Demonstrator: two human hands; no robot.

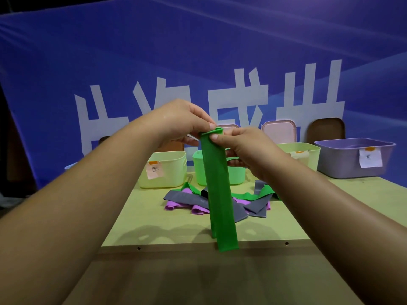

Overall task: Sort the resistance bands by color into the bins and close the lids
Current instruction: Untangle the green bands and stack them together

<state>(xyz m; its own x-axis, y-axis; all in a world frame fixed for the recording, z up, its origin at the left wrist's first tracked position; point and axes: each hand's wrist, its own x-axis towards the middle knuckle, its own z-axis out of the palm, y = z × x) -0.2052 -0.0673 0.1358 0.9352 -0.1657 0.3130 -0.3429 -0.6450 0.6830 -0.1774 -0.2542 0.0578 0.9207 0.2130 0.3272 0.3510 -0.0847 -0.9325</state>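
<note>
Both hands meet at mid-frame: the left hand [182, 122] and right hand [244, 148] have their fingers [214, 137] pinched on the folded top of a green band [218, 190]. The rest hangs straight down over the counter [154, 227], probably for rolling up. Just behind it is the green bin [199, 170] — its likely home — between a yellow bin [167, 172] and a pale bin [306, 153]. A purple bin [352, 159] sits far right. All are open, insides hidden. The lids [278, 133] lean behind, and a pile [191, 198] of bands waits.
</note>
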